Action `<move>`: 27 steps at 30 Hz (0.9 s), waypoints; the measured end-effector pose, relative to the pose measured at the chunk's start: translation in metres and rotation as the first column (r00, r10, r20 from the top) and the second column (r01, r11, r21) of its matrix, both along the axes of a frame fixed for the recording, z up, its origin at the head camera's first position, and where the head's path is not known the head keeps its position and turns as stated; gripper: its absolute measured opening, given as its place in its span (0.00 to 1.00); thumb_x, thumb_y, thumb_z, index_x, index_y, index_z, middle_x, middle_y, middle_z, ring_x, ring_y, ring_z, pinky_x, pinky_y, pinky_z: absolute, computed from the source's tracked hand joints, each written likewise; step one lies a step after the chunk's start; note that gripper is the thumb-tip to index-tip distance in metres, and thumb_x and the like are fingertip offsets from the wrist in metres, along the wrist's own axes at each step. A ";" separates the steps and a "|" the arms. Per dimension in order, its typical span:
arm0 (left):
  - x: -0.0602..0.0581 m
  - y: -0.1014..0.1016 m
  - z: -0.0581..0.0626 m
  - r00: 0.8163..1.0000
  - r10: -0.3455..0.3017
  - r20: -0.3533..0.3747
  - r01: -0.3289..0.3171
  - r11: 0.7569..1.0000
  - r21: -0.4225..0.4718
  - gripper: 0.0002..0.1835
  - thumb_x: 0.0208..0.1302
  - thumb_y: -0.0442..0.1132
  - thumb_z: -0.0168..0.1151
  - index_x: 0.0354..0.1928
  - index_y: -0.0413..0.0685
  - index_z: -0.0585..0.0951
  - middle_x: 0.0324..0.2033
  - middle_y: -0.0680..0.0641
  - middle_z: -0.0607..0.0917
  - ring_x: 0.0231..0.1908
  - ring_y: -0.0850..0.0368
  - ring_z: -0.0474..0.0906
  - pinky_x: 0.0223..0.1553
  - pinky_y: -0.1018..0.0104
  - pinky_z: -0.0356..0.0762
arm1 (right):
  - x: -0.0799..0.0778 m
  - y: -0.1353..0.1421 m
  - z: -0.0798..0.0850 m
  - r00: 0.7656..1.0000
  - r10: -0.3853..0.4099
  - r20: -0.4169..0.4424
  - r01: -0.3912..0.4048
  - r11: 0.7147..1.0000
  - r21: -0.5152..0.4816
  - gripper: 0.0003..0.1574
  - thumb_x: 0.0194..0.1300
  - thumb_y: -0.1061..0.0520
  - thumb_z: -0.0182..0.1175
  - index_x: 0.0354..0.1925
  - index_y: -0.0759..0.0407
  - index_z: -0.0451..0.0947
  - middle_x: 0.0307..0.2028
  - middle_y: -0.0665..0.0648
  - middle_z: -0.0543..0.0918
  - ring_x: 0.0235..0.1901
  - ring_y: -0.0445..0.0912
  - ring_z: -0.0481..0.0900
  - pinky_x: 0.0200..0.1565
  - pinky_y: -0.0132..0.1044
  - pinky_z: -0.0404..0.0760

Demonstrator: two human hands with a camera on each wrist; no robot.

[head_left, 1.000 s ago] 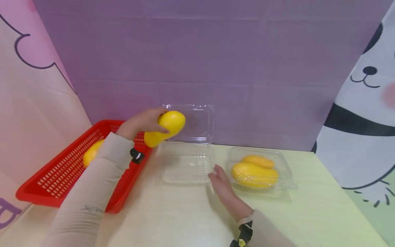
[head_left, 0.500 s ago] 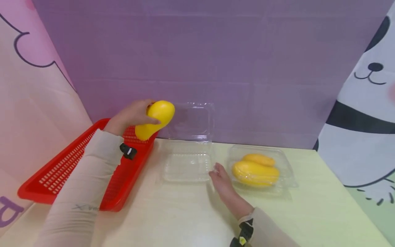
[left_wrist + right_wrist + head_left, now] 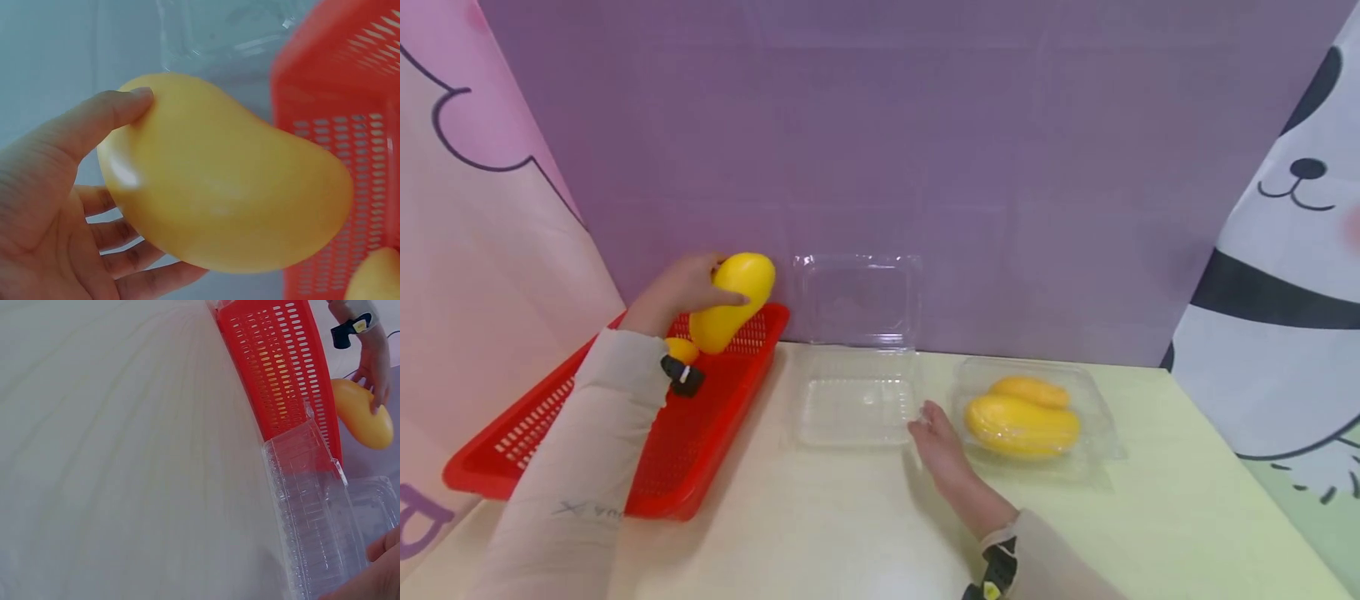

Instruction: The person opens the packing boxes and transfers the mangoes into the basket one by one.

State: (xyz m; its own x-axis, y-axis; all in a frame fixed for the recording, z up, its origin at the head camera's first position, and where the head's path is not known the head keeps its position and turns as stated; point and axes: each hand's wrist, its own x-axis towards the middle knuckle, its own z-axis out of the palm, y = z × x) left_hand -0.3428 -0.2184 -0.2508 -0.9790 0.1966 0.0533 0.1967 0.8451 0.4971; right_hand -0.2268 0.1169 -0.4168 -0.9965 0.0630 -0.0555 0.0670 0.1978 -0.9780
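My left hand (image 3: 677,290) grips a large yellow mango (image 3: 733,298) above the far end of the red basket (image 3: 718,433). In the left wrist view, the thumb presses the smooth mango (image 3: 231,175) near one end while the fingers curl behind it. Another yellow fruit (image 3: 682,350) lies in the basket, partly hidden by my wrist. With thumb and fingers, my right hand (image 3: 943,450) pinches the right edge of a clear plastic clamshell box (image 3: 853,408). Its lid (image 3: 857,300) stands upright against the backdrop, and nothing lies in the box.
Right of my right hand, a closed clear clamshell box (image 3: 1093,408) holds a large yellow fruit (image 3: 1022,427) and a smaller one (image 3: 1030,392). A purple backdrop (image 3: 887,125) rises along the table's back edge, with printed sheets on both sides. The pale table (image 3: 820,525) stretches in front.
My left hand has carried the mango leftward, from in front of the upright lid to over the basket. The right hand has stayed at the open box's edge.
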 end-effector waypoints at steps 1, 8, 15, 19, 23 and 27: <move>0.000 -0.004 -0.003 1.000 0.013 0.020 -0.013 1.000 0.000 0.40 0.58 0.49 0.65 0.65 0.35 0.60 0.58 0.32 0.68 0.52 0.34 0.66 0.55 0.36 0.66 | 0.001 0.000 -0.001 1.000 0.000 0.000 0.000 1.000 0.000 0.37 0.68 0.61 0.47 0.69 0.72 0.48 0.68 0.73 0.55 0.66 0.68 0.55 0.65 0.57 0.56; 0.001 -0.032 -0.022 0.991 0.062 0.118 -0.061 0.998 -0.011 0.44 0.59 0.52 0.62 0.65 0.28 0.57 0.58 0.27 0.66 0.53 0.31 0.64 0.55 0.35 0.65 | 0.003 -0.001 0.001 1.000 0.017 -0.004 -0.017 1.000 0.001 0.38 0.68 0.59 0.47 0.70 0.71 0.47 0.68 0.73 0.53 0.66 0.67 0.53 0.66 0.57 0.54; 0.000 -0.046 -0.044 0.972 0.091 0.215 -0.092 0.996 -0.002 0.44 0.57 0.55 0.64 0.64 0.31 0.58 0.55 0.30 0.67 0.50 0.34 0.65 0.49 0.39 0.72 | 0.002 0.000 0.003 1.000 0.014 0.003 -0.014 1.000 0.009 0.37 0.68 0.60 0.47 0.69 0.71 0.47 0.68 0.73 0.54 0.66 0.67 0.54 0.66 0.57 0.55; -0.001 -0.052 -0.054 0.945 0.104 0.310 -0.113 0.994 0.010 0.50 0.56 0.57 0.63 0.68 0.29 0.52 0.61 0.28 0.60 0.56 0.32 0.59 0.54 0.35 0.66 | 0.003 -0.001 0.003 1.000 0.007 0.007 -0.007 1.000 0.005 0.37 0.68 0.61 0.47 0.69 0.71 0.47 0.68 0.73 0.54 0.66 0.67 0.54 0.66 0.57 0.55; -0.001 -0.055 -0.060 0.920 0.104 0.378 -0.125 0.992 0.032 0.53 0.57 0.56 0.63 0.69 0.29 0.47 0.64 0.27 0.55 0.59 0.31 0.55 0.58 0.34 0.62 | 0.004 -0.001 0.003 1.000 0.008 0.010 -0.008 1.000 0.001 0.37 0.68 0.61 0.47 0.70 0.71 0.47 0.68 0.73 0.54 0.66 0.67 0.53 0.66 0.57 0.55; -0.002 -0.056 -0.064 0.915 0.108 0.388 -0.128 0.991 0.025 0.52 0.56 0.56 0.64 0.69 0.29 0.49 0.63 0.28 0.57 0.58 0.32 0.56 0.59 0.35 0.60 | 0.002 -0.001 0.003 1.000 0.011 0.005 -0.011 1.000 -0.004 0.37 0.68 0.60 0.46 0.70 0.71 0.47 0.68 0.72 0.53 0.67 0.67 0.53 0.66 0.57 0.54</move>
State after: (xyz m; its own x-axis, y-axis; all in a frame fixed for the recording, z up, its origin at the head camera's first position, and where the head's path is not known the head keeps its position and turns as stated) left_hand -0.3443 -0.2748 -0.3149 -0.9415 0.0850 -0.3261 -0.1181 0.8231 0.5555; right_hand -0.2246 0.1160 -0.4141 -0.9968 0.0520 -0.0606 0.0697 0.1946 -0.9784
